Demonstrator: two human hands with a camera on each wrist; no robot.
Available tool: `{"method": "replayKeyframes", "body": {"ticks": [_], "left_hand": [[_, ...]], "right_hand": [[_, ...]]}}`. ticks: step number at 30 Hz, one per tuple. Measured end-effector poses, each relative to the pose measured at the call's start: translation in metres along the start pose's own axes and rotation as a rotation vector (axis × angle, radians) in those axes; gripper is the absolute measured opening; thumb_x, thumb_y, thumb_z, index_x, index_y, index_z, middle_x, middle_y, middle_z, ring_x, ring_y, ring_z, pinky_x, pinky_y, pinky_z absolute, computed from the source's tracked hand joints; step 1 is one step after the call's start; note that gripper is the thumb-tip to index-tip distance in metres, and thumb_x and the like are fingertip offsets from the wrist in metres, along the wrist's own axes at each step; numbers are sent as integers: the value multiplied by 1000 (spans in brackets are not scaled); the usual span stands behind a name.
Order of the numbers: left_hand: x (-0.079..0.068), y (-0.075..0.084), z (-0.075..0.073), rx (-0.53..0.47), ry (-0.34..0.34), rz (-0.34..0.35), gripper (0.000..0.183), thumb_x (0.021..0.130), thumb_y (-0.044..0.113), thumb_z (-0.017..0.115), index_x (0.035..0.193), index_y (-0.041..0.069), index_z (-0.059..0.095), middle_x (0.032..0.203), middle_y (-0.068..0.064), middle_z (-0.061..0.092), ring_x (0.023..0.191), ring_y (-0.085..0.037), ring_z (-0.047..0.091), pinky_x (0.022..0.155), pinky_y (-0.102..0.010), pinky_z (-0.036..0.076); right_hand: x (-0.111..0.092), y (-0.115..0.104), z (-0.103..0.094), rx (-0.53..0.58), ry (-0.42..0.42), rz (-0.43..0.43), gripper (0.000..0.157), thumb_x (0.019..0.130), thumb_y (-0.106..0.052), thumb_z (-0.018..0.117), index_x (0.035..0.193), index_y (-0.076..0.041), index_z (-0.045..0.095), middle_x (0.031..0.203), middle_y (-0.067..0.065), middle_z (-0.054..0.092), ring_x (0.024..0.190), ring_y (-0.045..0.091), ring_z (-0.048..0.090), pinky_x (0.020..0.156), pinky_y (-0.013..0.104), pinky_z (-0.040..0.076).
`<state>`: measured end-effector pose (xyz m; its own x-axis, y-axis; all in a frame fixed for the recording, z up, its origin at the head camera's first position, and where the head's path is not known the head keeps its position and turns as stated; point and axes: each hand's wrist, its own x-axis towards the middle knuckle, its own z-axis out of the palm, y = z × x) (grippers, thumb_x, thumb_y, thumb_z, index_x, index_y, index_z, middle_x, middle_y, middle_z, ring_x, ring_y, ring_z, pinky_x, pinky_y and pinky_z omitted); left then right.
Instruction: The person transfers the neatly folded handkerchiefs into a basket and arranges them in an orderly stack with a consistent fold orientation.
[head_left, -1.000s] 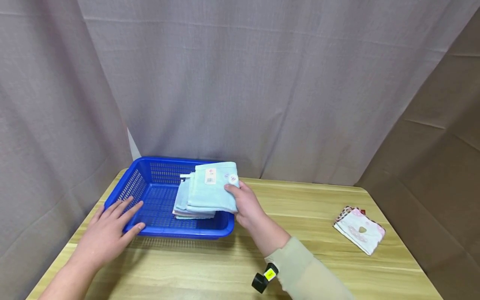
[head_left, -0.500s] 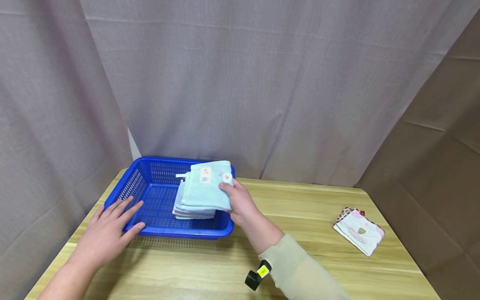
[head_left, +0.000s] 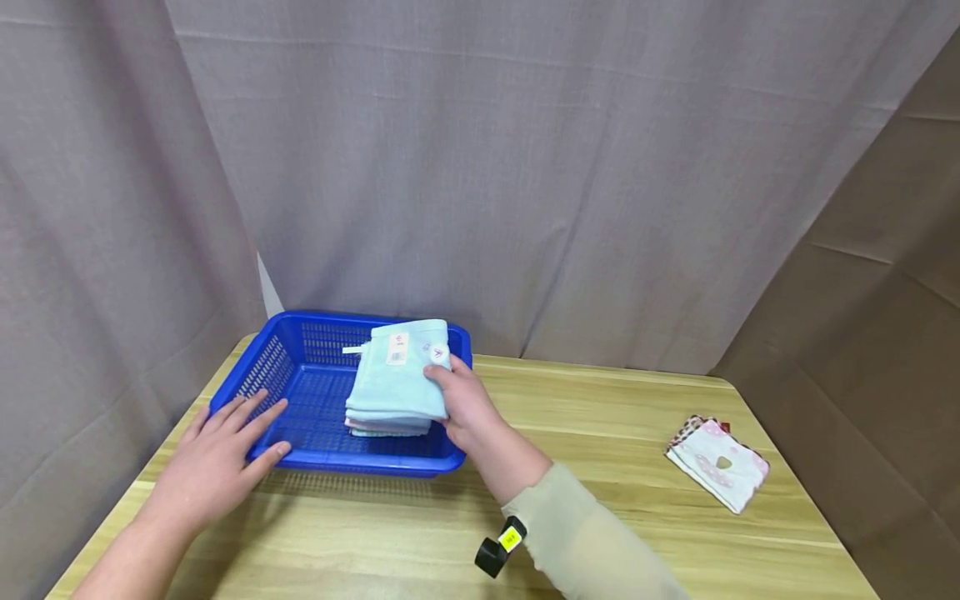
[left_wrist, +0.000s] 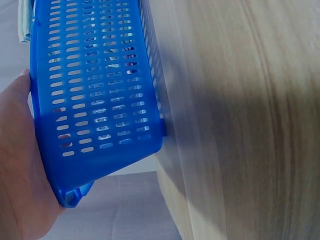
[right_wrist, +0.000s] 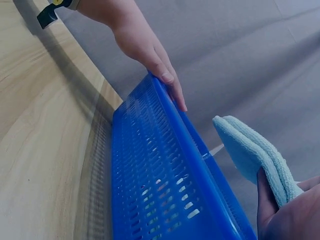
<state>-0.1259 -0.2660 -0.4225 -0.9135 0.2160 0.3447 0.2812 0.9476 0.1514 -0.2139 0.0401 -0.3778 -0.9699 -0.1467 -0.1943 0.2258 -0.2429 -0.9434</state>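
Note:
My right hand [head_left: 471, 410] pinches the right edge of a folded light-blue towel [head_left: 397, 383], thumb on top. The towel bears a white label and a round sticker. It is over a stack of folded cloths [head_left: 386, 427] inside a blue perforated basket [head_left: 337, 461]. In the right wrist view the towel [right_wrist: 250, 150] shows its doubled layers, above the rim. My left hand [head_left: 210, 471] lies on the basket's near-left corner with fingers spread; the left wrist view has that hand [left_wrist: 22, 165] against the rim. Whether towel and stack touch is unclear.
A white and pink folded cloth [head_left: 723, 467], with a brown-spotted one [head_left: 686, 429] under it, lies at the right of the wooden table [head_left: 600, 417]. Grey curtains [head_left: 525, 183] hang behind and at the sides. A black strap device [head_left: 498, 546] sits at my right wrist.
My right hand has carried the light-blue towel left and slightly down, more squarely over the stack in the basket. The left hand has stayed on the basket's corner.

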Motion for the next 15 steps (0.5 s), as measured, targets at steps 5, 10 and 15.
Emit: {"method": "replayKeyframes", "body": {"ticks": [5, 10, 15], "left_hand": [[0, 0, 0, 0, 4, 1, 61, 97, 51, 57, 147, 17, 49, 152, -21, 41, 136, -49, 35, 111, -70, 12], [-1, 0, 0, 0, -2, -6, 62, 98, 53, 54, 148, 18, 48, 152, -21, 41, 136, -49, 35, 111, -70, 12], [-1, 2, 0, 3, 3, -3, 62, 98, 54, 54, 147, 17, 49, 151, -20, 42, 136, -49, 35, 111, -70, 12]], "right_hand": [[3, 3, 5, 5, -5, 20, 52, 99, -15, 55, 149, -13, 43, 128, 14, 63, 99, 21, 67, 79, 34, 57], [7, 6, 7, -1, -6, 23, 51, 98, -14, 55, 148, -12, 45, 126, 15, 64, 96, 20, 67, 76, 33, 57], [10, 8, 7, -3, -7, 18, 52, 98, -13, 55, 148, -12, 44, 126, 15, 64, 95, 21, 68, 77, 34, 57]]}}
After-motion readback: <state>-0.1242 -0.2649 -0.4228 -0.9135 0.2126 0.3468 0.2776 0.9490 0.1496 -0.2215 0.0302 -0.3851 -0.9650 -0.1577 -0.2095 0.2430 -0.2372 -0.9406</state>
